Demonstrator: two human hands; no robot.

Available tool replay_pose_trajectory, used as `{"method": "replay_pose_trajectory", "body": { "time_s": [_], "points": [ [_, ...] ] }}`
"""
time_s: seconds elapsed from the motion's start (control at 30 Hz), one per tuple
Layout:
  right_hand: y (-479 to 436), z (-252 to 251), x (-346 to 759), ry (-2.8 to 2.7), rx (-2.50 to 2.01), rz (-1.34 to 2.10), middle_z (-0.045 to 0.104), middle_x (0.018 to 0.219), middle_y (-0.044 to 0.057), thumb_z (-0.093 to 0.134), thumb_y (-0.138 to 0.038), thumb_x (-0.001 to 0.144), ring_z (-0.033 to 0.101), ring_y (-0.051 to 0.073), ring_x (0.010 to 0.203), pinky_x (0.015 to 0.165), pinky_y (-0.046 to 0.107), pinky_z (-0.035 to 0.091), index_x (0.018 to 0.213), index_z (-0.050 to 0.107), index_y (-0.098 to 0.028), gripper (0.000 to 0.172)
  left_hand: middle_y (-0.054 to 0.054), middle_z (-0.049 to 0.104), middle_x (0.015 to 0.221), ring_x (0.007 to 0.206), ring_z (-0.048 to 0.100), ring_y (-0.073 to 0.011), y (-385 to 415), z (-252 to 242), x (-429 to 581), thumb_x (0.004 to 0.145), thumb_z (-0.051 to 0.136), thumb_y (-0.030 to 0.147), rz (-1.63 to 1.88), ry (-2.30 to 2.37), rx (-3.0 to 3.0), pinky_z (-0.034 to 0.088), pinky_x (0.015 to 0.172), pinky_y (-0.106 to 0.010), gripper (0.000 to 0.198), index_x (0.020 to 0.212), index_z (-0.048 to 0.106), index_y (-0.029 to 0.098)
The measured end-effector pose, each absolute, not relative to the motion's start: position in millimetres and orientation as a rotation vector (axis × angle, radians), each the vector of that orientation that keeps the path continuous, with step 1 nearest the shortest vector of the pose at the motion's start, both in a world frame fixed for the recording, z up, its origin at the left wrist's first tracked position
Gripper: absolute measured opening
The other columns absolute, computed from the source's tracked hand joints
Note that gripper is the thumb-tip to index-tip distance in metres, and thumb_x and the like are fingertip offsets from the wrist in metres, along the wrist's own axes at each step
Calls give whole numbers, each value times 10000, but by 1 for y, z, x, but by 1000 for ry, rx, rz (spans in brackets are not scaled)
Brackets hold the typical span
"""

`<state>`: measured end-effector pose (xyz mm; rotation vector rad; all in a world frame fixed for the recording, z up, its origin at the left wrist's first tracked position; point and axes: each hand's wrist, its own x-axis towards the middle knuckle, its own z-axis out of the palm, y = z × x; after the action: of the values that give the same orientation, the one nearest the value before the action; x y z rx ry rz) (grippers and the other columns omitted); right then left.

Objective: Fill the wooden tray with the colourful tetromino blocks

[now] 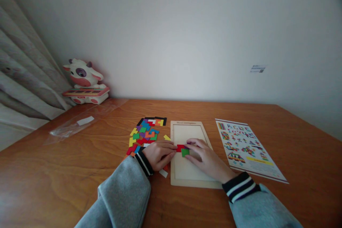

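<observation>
A shallow wooden tray (pixel 176 178) lies flat on the brown counter (pixel 80 171), its pale inside mostly bare. Inside it, near the left wall and about halfway up, sit a red piece (pixel 180 148) and a green square piece (pixel 185 152), touching each other; a sliver of purple shows just beyond them under the fingers.

The left hand (pixel 159 155) rests at the tray's left rim, fingers loosely curled, their tips touching the red piece (whether it actually pinches the piece cannot be told). The right hand (pixel 207 160) lies inside the tray, fingers stretched fairly flat, the tips pressing on the green piece and the purple sliver rather than gripping them.

Left of the tray, a heap of coloured puzzle pieces (pixel 145 133) spreads over the counter, with a single yellow piece (pixel 167 137) just beside the rim. A printed pattern sheet (pixel 247 148) lies right of the tray. Farther left are a clear plastic bag (pixel 80 123) and a cow toy (pixel 84 82) by the wall.
</observation>
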<state>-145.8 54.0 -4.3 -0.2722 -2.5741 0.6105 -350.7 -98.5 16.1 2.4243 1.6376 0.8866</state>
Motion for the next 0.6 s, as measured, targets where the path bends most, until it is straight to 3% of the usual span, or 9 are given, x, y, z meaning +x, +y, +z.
{"method": "replay_pose_trajectory", "body": {
  "time_s": [0.13,0.6],
  "points": [
    [55,-5,-147,-2588,-248,565,618,1296,91,622,-322,894,563,261,1199,1033,482,463,1247,625,-264,357,-108,701,1156,1148,608,-221,-98,15,-349,960,439,226,885,1644,2437,499,1022,-379,305,1134,679,159],
    [52,3,-147,-2630,-152,629,692,1143,70,645,-298,886,610,235,1072,959,428,482,1203,627,-250,321,-116,659,1088,1013,607,-220,-97,16,-344,937,455,255,819,1694,2489,514,931,-370,313,1170,648,175]
  ]
}}
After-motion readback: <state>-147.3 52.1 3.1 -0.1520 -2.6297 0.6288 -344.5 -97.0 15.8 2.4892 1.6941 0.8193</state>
